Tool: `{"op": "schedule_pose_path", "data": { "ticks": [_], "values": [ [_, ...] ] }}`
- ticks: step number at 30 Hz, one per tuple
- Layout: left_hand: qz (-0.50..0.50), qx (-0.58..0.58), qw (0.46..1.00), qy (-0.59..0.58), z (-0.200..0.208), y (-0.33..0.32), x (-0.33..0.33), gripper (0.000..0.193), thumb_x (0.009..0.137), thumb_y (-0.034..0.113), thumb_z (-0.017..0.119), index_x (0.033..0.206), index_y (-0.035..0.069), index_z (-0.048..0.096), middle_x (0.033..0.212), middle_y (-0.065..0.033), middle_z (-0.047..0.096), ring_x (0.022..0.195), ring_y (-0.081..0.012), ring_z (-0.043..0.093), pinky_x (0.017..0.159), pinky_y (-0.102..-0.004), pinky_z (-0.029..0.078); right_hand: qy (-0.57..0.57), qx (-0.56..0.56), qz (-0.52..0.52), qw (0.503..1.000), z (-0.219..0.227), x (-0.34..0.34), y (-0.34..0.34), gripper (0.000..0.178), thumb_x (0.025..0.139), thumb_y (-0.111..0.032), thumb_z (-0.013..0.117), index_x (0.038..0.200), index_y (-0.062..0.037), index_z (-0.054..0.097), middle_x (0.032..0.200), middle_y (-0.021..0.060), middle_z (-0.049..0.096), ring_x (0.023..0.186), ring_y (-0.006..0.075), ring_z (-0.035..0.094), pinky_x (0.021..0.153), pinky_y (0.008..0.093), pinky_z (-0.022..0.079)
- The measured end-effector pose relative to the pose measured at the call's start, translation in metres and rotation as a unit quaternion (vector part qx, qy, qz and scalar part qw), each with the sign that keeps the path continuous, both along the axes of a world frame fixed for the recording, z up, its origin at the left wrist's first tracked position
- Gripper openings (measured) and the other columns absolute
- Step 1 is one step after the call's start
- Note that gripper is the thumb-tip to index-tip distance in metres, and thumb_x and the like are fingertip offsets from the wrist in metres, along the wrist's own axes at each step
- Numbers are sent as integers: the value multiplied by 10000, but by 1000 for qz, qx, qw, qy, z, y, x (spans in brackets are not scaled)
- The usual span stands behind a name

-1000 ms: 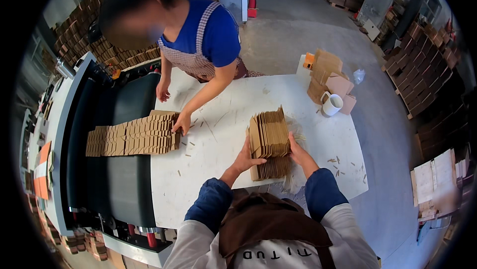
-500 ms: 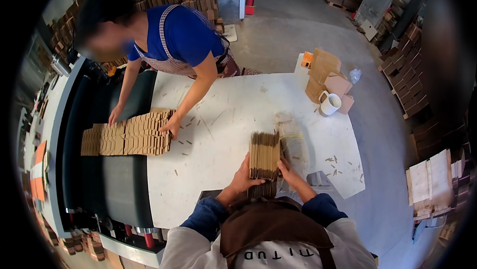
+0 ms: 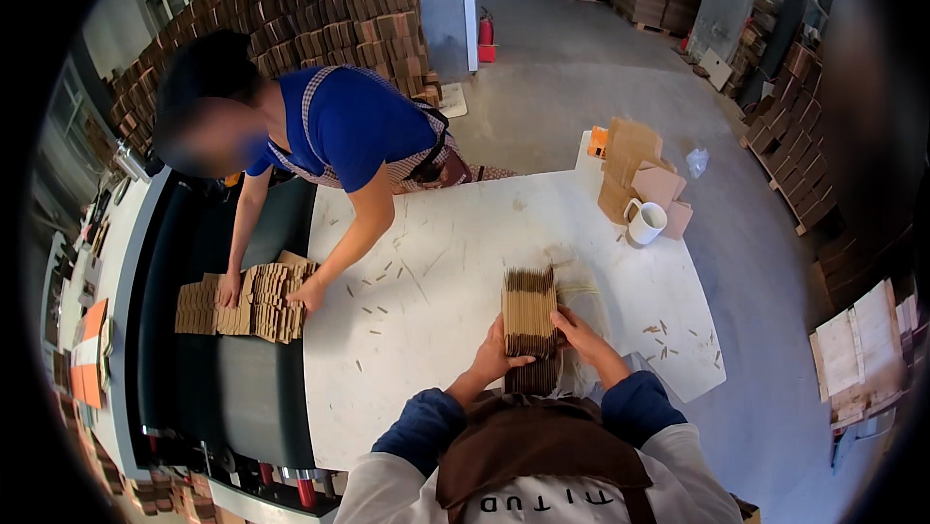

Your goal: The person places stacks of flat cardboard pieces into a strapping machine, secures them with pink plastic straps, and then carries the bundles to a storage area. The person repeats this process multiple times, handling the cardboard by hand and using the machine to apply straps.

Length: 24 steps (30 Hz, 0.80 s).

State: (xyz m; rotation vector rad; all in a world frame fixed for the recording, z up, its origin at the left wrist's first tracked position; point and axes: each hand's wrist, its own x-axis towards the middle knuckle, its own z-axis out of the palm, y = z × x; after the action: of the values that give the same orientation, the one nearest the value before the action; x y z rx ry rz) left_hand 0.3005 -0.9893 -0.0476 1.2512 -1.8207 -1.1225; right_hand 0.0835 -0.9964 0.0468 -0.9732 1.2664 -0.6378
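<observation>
A thick stack of folded brown cardboard pieces point(image 3: 529, 316) stands before me at the near side of the white table, its edges facing up. My left hand point(image 3: 494, 357) grips its left side, with the thumb across the near end. Against the right side presses my right hand point(image 3: 581, 335), fingers closed on the stack. Another darker bundle of cardboard point(image 3: 530, 377) shows between my wrists, partly hidden. Clear plastic wrapping with a yellow band point(image 3: 579, 290) lies just beyond my right hand.
Across the table point(image 3: 436, 262), a co-worker in blue handles a fanned row of cardboard pieces point(image 3: 262, 301) on a dark conveyor belt point(image 3: 257, 388). A white mug point(image 3: 646, 222) and cardboard sheets point(image 3: 630, 170) sit at the far right. Small scraps point(image 3: 661, 340) litter the tabletop.
My view has shifted slightly, while both my hands keep hold of the stack. The co-worker's row of cardboard looks shorter, and the co-worker's hands are closer together on it.
</observation>
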Motion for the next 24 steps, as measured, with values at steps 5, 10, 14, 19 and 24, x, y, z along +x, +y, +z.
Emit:
{"op": "schedule_pose_path", "data": {
  "ticks": [5,10,14,19,24],
  "values": [
    [10,-4,1000,-21,4,-3,-23,1194,593,359,887,1462,14,145,1401,-255,354,1303,-403,378,1053,-432,381,114,-79,-12,990,-20,-22,-14,677,934,-515,504,1384,-23,389,1204,147,600,1102,293,567,806,404,489],
    [33,36,998,-47,1,2,-26,1224,565,416,890,1436,-31,156,1379,-271,366,1265,-426,409,1035,-437,393,354,-121,47,926,14,11,-20,741,914,-502,508,1398,27,322,1064,324,611,1076,452,555,867,463,470],
    [42,34,996,-66,6,3,-38,1239,563,443,883,1441,-36,151,1372,-287,365,1254,-440,415,1032,-440,395,428,-188,25,884,30,22,-13,903,824,-547,608,1451,-17,229,1189,337,538,1078,447,561,888,459,479],
    [45,34,994,-89,-1,7,-38,1269,591,527,840,1460,-39,110,1433,-298,299,1309,-435,364,1071,-427,362,511,-174,63,839,49,45,-10,1091,705,-598,702,1486,-68,155,1414,326,314,1167,467,504,942,470,464],
    [38,68,992,-98,5,5,-40,1284,594,555,826,1465,-37,92,1450,-302,271,1327,-432,344,1084,-424,349,511,-167,63,841,51,47,-14,1110,680,-594,723,1493,-86,164,1474,329,208,1260,490,406,993,491,424]
  ]
}}
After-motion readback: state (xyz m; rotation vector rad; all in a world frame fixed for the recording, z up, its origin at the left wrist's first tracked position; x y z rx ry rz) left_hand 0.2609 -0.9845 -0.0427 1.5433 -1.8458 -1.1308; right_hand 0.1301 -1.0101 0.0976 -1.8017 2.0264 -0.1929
